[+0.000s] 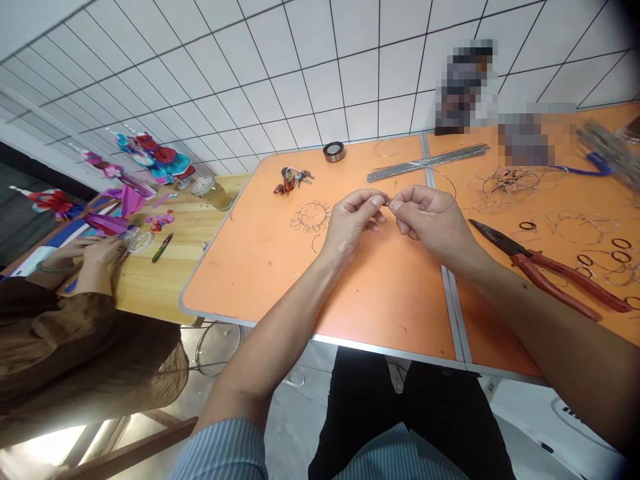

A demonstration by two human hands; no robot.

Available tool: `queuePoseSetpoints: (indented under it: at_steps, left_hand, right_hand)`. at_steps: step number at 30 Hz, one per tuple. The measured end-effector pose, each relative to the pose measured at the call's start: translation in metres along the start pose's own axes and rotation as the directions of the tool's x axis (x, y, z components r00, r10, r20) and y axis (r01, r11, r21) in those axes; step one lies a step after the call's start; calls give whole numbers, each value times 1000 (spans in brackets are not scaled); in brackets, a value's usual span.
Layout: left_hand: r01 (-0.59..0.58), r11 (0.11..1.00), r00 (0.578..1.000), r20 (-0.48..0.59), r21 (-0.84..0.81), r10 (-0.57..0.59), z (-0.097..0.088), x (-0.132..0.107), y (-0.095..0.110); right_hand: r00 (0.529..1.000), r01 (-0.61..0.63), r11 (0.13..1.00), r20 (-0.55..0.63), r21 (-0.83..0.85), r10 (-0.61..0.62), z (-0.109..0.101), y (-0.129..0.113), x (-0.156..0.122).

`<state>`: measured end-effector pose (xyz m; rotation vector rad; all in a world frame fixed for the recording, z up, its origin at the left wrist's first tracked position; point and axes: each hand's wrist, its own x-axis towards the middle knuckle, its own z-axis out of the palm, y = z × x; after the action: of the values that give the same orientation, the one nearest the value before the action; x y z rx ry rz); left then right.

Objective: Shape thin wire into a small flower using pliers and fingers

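Observation:
My left hand (354,217) and my right hand (425,217) meet above the orange table (260,267), fingertips pinched together on a thin wire loop (449,183) that curves out past my right hand. Both hands are closed on this wire. A flower-shaped wire piece (311,217) lies on the table just left of my left hand. Red-handled pliers (545,267) lie to the right of my right hand.
A bundle of straight wires (425,163), a tape roll (333,151), a small coloured clip bunch (290,180), wire rings and black rings (620,255) lie about. At a wooden table (150,280) on the left, another person's hands (95,253) work among colourful paper crafts.

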<state>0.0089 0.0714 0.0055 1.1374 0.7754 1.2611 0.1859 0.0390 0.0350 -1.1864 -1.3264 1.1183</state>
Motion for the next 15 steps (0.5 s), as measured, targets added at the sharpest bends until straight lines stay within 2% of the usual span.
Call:
queuePoseSetpoints:
  at_steps: [8, 15]
  left_hand:
    - [7, 1000, 992, -123, 7, -7, 1, -1, 16]
    - [-41, 998, 980, -194, 50, 50, -4, 0, 28]
  right_hand:
    - [992, -60, 992, 116, 115, 46, -7, 7, 8]
    - [1000, 9, 995, 16, 103, -10, -14, 5, 13]
